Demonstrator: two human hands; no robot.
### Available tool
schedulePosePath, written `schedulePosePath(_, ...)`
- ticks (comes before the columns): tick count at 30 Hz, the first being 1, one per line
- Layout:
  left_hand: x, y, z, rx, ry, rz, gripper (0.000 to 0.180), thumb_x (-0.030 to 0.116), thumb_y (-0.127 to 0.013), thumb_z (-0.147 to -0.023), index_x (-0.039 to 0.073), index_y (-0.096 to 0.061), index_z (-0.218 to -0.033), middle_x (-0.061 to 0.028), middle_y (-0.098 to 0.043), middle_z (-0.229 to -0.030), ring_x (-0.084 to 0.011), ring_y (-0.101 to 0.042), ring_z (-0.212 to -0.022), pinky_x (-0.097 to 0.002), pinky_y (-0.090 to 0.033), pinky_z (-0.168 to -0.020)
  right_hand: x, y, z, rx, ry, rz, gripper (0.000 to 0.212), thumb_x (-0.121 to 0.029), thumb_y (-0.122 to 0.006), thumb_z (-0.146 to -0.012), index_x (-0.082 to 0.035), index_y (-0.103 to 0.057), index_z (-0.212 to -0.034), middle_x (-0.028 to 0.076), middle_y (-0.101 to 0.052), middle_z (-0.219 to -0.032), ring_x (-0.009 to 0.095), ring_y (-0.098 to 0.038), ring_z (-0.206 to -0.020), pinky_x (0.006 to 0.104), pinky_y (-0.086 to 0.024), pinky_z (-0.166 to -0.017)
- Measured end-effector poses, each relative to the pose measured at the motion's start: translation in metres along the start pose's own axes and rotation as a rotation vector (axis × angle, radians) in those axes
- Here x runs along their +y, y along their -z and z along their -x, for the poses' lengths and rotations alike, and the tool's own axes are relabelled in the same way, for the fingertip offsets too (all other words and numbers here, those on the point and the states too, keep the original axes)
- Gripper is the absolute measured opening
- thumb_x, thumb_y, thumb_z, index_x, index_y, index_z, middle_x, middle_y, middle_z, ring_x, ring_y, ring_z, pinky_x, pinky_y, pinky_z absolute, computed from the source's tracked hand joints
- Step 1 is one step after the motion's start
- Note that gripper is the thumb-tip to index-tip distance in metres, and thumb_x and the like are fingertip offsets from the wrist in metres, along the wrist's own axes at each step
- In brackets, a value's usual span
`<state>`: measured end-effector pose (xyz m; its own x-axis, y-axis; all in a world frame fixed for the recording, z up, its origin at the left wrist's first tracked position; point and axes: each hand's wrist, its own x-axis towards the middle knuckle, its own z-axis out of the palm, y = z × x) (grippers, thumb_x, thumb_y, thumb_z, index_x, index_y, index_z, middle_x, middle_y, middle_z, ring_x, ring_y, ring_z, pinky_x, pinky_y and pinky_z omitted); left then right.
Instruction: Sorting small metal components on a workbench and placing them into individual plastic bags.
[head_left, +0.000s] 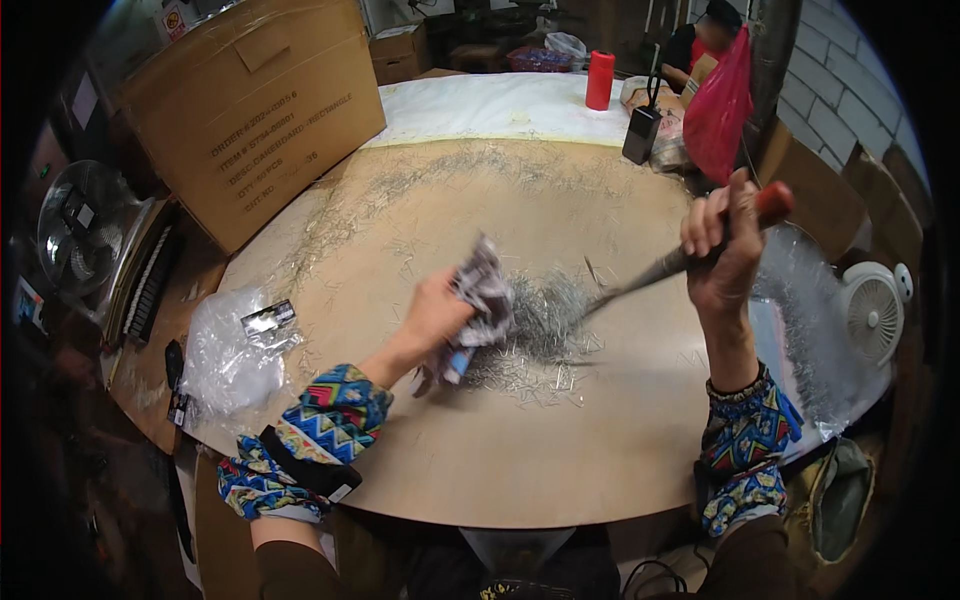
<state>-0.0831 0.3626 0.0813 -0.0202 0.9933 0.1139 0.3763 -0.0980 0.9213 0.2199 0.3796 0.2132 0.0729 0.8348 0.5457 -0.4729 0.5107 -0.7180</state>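
The left hand (pixel 432 315) gripped a crumpled wrapper (pixel 482 300) over a pile of staples (pixel 545 320). The right hand (pixel 722 255) clenched a red-handled tool (pixel 680 262) above the table (pixel 480 450).

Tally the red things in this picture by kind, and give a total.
Red-handled tool in the right hand: 1
Red plastic bag, hanging: 1
Red cylinder at the table's far edge: 1
Total: 3
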Motion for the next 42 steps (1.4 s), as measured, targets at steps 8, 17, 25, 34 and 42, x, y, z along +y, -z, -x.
schedulePosePath(8,0.056,0.069,-0.005,0.286,-0.036,0.118,0.018,-0.001,-0.064,-0.082,0.001,-0.066,-0.1,-0.0057,-0.069,-0.087,-0.0124,-0.066,-0.075,-0.0261,-0.054,-0.071,-0.047,-0.033,0.002,-0.144,0.262,-0.046,0.032,-0.032,-0.047,-0.102,-0.01,-0.048,-0.079,-0.004,-0.031,-0.054,0.008,-0.03,-0.042,0.0241,-0.03,-0.041)
schedulePosePath(17,0.011,0.014,0.032,-0.453,-0.072,-0.12,0.054,0.009,-0.07,-0.072,0.003,-0.054,-0.123,-0.0068,-0.062,-0.109,-0.0169,-0.058,-0.103,-0.0296,-0.045,-0.093,-0.026,-0.052,0.01,-0.381,-0.139,0.474,0.027,-0.022,-0.062,-0.095,-0.008,-0.05,-0.076,-0.005,-0.042,-0.049,0.005,-0.037,-0.036,0.0211,-0.028,-0.033)
schedulePosePath(25,0.069,0.002,0.041,-0.143,-0.078,0.312,0.045,-0.01,-0.061,-0.078,0.004,-0.057,-0.121,-0.0062,-0.068,-0.101,-0.0149,-0.066,-0.09,-0.0303,-0.055,-0.081,-0.028,-0.057,0.022,-0.031,0.233,-0.02,0.029,-0.028,-0.043,-0.103,-0.01,-0.049,-0.082,-0.003,-0.032,-0.051,0.008,-0.033,-0.04,0.0251,-0.029,-0.037)
schedulePosePath(34,0.126,0.061,0.016,0.174,-0.539,0.047,0.032,-0.009,-0.068,-0.08,0.001,-0.064,-0.11,-0.0037,-0.069,-0.099,-0.0111,-0.065,-0.089,-0.0251,-0.055,-0.079,-0.038,-0.068,0.021,-0.14,0.297,-0.216,0.024,-0.019,-0.062,-0.095,-0.01,-0.051,-0.075,-0.003,-0.037,-0.046,0.007,-0.039,-0.035,0.0239,-0.03,-0.033)
schedulePosePath(42,0.145,0.053,0.013,0.234,-0.505,0.334,0.033,-0.011,-0.067,-0.08,0.001,-0.065,-0.11,-0.0046,-0.069,-0.097,-0.0103,-0.066,-0.085,-0.024,-0.055,-0.075,0.022,-0.073,0.048,-0.16,0.007,0.138,0.021,-0.018,-0.059,-0.096,-0.01,-0.047,-0.081,-0.004,-0.039,-0.049,0.007,-0.036,-0.036,0.024,-0.026,-0.032)
